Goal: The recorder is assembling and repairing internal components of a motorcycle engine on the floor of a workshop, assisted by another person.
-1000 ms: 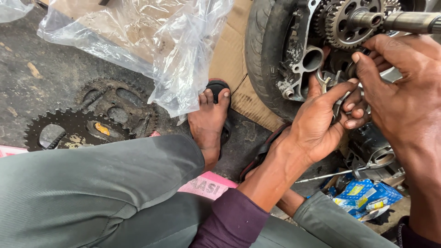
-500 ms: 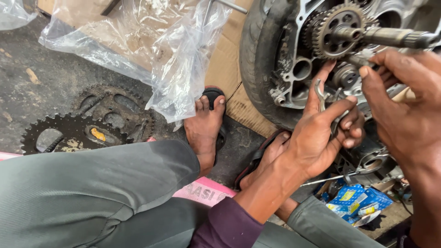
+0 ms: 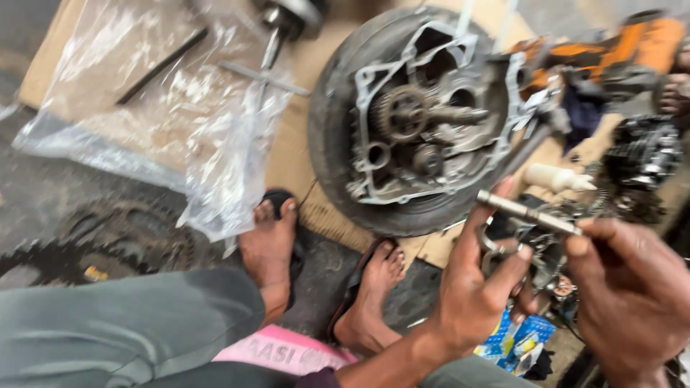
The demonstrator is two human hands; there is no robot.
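My left hand and my right hand are raised low on the right, both gripping a short metal shaft with a dark gear part on it. The left thumb touches the shaft's left end; the right fingers pinch its right end. Behind them an open engine case with a toothed gear and a protruding shaft lies inside a black tyre. The picture is blurred by motion.
A clear plastic bag lies on cardboard at the left, with a rod and a T-shaped wrench. Sprockets rest on the dark ground. My bare feet in sandals are below the tyre. Blue packets and orange engine parts sit right.
Both hands have drawn back from the engine case toward me, carrying the shaft and gear part away. The view has swung so the whole tyre and case show.
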